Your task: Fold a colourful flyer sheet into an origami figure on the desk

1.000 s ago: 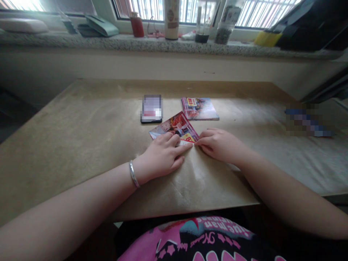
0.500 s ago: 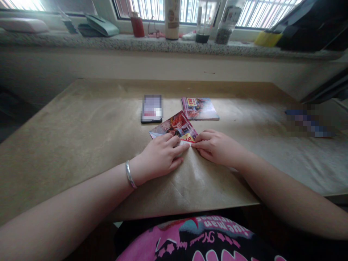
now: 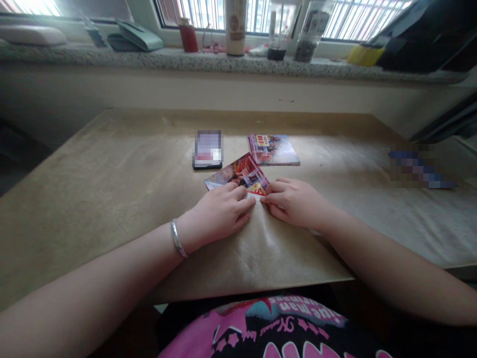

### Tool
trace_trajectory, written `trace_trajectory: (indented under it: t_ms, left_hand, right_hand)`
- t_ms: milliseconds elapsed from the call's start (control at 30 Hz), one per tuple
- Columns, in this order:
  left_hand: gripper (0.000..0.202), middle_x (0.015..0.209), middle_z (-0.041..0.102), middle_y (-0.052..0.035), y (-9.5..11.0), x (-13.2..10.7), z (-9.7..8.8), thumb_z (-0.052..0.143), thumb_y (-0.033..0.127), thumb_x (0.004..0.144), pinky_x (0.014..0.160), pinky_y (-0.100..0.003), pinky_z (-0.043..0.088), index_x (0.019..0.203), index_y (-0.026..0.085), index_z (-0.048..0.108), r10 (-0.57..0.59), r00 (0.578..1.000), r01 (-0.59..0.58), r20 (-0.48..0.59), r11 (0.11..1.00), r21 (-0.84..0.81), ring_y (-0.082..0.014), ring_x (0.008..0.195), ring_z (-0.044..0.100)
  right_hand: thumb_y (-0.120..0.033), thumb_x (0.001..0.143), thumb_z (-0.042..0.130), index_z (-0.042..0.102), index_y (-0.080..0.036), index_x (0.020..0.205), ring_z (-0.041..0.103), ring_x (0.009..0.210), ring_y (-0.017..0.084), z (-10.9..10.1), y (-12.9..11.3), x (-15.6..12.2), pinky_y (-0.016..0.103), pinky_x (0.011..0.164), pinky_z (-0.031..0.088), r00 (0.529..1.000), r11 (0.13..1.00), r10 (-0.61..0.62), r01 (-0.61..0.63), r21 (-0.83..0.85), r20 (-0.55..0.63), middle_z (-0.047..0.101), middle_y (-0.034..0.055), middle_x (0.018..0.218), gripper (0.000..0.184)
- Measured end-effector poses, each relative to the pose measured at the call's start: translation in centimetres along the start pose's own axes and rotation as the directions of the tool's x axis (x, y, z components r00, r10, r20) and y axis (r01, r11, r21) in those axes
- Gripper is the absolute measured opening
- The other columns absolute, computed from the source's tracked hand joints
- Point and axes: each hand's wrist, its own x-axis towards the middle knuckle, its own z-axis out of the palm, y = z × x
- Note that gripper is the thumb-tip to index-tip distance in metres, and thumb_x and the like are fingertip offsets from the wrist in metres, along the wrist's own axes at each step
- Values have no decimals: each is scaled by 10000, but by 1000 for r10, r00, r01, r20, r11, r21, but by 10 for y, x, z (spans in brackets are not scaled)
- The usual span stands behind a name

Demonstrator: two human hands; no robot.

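A colourful printed leaflet (image 3: 244, 171) lies at a slant on the table in front of me. Along its near edge a strip is folded over, showing a white underside. My left hand (image 3: 223, 209), with a silver bracelet at the wrist, presses this near edge with bent fingers and holds the paper there. At the right end of the fold, the fingertips of my right hand (image 3: 294, 201) are closed on the corner. Both sets of fingers partly cover the folded strip. Just beyond the leaflet lies a stack of similar printed sheets (image 3: 278, 150).
A phone (image 3: 207, 149) with a blurred screen lies left of the stack. At the table's (image 3: 112, 174) right side is a blurred bluish item (image 3: 421, 169). Bottles, including a red one (image 3: 188, 37), stand on the stone windowsill (image 3: 167, 60) behind.
My right fingertips have shifted very slightly left along the leaflet's folded edge. Otherwise the leaflet and my left hand stay almost where they were.
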Motion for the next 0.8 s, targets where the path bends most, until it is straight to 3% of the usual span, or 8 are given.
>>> trace_trajectory:
  t_ms: [267, 433, 567, 800]
  left_hand:
    - [283, 1115, 679, -83, -12, -10, -12, 440, 220, 934, 908, -375, 532, 983, 172, 714, 25, 1000, -25, 4, 999, -28, -212, 1003, 643]
    - [277, 1021, 712, -66, -18, -13, -19, 453, 213, 917, 874, -372, 529, 894, 183, 728, 17, 999, -17, 32, 1000, 6, -206, 930, 662]
    - [277, 936, 717, -62, -18, -16, -22, 456, 224, 910, 799, -347, 527, 857, 175, 724, -23, 997, 21, 75, 999, 34, -196, 846, 667]
    - [282, 1025, 689, -32, -22, -21, -24, 452, 266, 916, 758, -332, 526, 872, 211, 725, -54, 989, 45, 139, 997, 65, -193, 847, 662]
  right_hand:
    - [-194, 855, 508, 750, -212, 892, 571, 812, 182, -1, 1, 2, 301, 714, 411, 1000, 999, -8, 9, 35, -20, 685, 54, 891, 245]
    - [-193, 851, 513, 746, -222, 900, 579, 814, 183, 0, 1, 0, 302, 711, 420, 999, 999, 2, 0, 46, -37, 689, 49, 902, 239]
    - [-198, 856, 505, 744, -222, 895, 583, 819, 184, 0, 2, 0, 301, 712, 422, 999, 999, -8, 9, 43, -40, 689, 45, 908, 243]
    - [-207, 857, 504, 744, -218, 890, 587, 828, 186, -1, 2, 0, 302, 710, 418, 1000, 999, 10, -10, 43, -4, 683, 49, 912, 242]
